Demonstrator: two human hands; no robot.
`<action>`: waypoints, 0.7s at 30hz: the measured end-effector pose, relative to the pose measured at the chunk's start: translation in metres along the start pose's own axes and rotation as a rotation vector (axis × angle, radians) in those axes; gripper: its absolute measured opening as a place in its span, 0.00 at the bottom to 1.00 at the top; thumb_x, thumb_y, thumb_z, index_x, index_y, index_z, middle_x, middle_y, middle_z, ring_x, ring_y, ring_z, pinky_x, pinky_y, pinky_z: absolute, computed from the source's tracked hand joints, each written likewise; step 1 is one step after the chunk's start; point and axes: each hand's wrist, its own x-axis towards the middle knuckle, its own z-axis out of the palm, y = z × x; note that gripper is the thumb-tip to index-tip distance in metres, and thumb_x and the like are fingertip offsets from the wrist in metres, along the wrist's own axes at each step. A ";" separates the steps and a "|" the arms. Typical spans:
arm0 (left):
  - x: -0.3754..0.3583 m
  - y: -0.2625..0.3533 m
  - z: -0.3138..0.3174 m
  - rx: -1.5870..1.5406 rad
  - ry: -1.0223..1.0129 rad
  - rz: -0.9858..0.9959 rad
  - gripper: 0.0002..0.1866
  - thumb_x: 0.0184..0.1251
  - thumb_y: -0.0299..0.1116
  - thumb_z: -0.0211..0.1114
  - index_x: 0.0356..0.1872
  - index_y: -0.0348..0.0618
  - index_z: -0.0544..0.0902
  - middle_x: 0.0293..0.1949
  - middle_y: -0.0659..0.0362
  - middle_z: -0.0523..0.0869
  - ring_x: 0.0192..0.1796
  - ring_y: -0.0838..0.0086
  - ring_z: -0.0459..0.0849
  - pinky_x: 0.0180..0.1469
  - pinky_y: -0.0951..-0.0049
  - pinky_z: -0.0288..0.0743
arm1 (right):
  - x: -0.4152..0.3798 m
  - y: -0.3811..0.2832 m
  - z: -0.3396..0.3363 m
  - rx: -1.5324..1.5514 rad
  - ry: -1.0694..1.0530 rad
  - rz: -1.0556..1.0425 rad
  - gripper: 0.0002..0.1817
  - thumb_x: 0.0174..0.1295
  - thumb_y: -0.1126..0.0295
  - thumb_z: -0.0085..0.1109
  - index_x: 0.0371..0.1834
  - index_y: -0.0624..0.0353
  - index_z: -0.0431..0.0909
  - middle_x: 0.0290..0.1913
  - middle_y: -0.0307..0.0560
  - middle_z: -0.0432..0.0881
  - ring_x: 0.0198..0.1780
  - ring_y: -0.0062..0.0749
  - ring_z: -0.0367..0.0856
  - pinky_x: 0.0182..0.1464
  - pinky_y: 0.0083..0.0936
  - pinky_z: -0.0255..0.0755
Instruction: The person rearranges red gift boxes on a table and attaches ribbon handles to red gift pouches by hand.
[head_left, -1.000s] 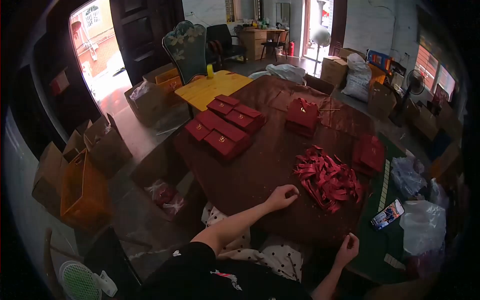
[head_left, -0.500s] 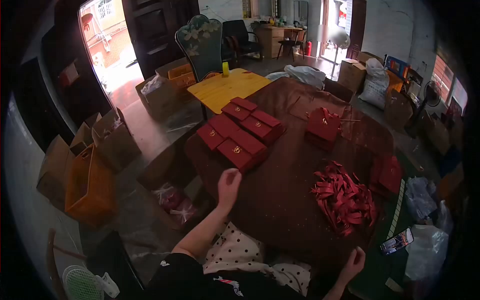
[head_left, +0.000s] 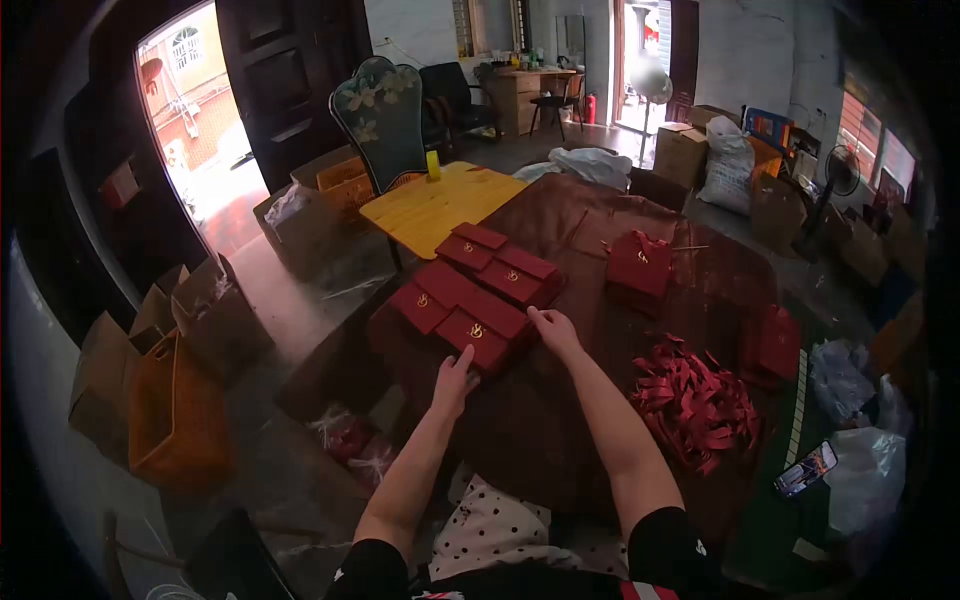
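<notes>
Several red boxes with gold emblems lie in two rows on the brown-covered table. My left hand touches the near edge of the closest red box, its thumb on the front and its other fingers partly hidden. At that box's right corner is my right hand, fingers bent together against the edge. A pile of red ribbons lies to the right. Behind it stands a stack of red bags with a ribbon on top, and more red pieces sit at the table's right side.
A yellow table adjoins the far left of the brown one. An orange crate and cardboard boxes stand on the floor at left. A phone and clear plastic bags lie at right.
My right hand has moved from the lower right up to the closest red box. My left hand has shifted slightly down against its near edge. The camera view has shifted a little.
</notes>
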 end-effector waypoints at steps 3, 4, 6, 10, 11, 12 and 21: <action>-0.032 0.025 0.025 0.032 0.044 -0.016 0.46 0.71 0.53 0.69 0.76 0.37 0.53 0.70 0.51 0.65 0.64 0.60 0.71 0.63 0.59 0.72 | 0.032 0.018 0.025 -0.162 0.118 0.055 0.41 0.62 0.33 0.60 0.52 0.67 0.84 0.51 0.59 0.87 0.55 0.46 0.85 0.58 0.36 0.76; -0.035 0.029 0.028 0.084 0.035 -0.037 0.53 0.73 0.53 0.67 0.82 0.36 0.42 0.79 0.44 0.53 0.76 0.50 0.62 0.72 0.55 0.66 | 0.038 0.021 0.028 -0.175 0.107 0.041 0.41 0.58 0.34 0.64 0.51 0.68 0.85 0.52 0.61 0.87 0.57 0.49 0.85 0.60 0.38 0.76; -0.028 0.022 0.024 0.067 0.033 -0.029 0.51 0.72 0.54 0.67 0.81 0.34 0.47 0.78 0.45 0.58 0.74 0.52 0.66 0.71 0.56 0.67 | 0.040 0.025 0.035 -0.201 0.114 0.016 0.41 0.56 0.35 0.66 0.51 0.68 0.85 0.51 0.62 0.87 0.57 0.49 0.85 0.60 0.38 0.76; 0.000 -0.005 0.009 0.072 -0.041 0.115 0.40 0.69 0.48 0.71 0.71 0.34 0.63 0.63 0.51 0.78 0.60 0.66 0.80 0.59 0.62 0.76 | 0.025 0.013 0.028 -0.284 0.016 0.016 0.38 0.51 0.40 0.69 0.50 0.66 0.86 0.49 0.61 0.88 0.54 0.48 0.87 0.58 0.37 0.78; 0.002 -0.006 0.008 0.143 -0.020 0.157 0.39 0.69 0.47 0.71 0.70 0.32 0.65 0.64 0.49 0.78 0.60 0.65 0.80 0.59 0.63 0.76 | 0.022 0.014 0.028 -0.351 0.019 0.026 0.37 0.51 0.40 0.69 0.50 0.66 0.86 0.49 0.60 0.89 0.53 0.48 0.87 0.57 0.37 0.78; -0.008 0.001 0.014 0.139 -0.019 0.150 0.39 0.69 0.47 0.71 0.70 0.32 0.65 0.64 0.49 0.78 0.60 0.65 0.80 0.59 0.63 0.76 | 0.020 0.018 0.026 -0.355 0.016 0.032 0.37 0.51 0.40 0.69 0.50 0.66 0.86 0.49 0.60 0.89 0.53 0.48 0.87 0.57 0.37 0.78; -0.002 -0.014 -0.003 1.062 -0.041 0.294 0.49 0.58 0.69 0.67 0.70 0.40 0.70 0.58 0.35 0.82 0.62 0.44 0.80 0.65 0.52 0.73 | -0.097 0.069 0.015 0.025 -0.127 0.216 0.21 0.70 0.57 0.57 0.49 0.67 0.84 0.40 0.45 0.86 0.37 0.28 0.82 0.37 0.27 0.75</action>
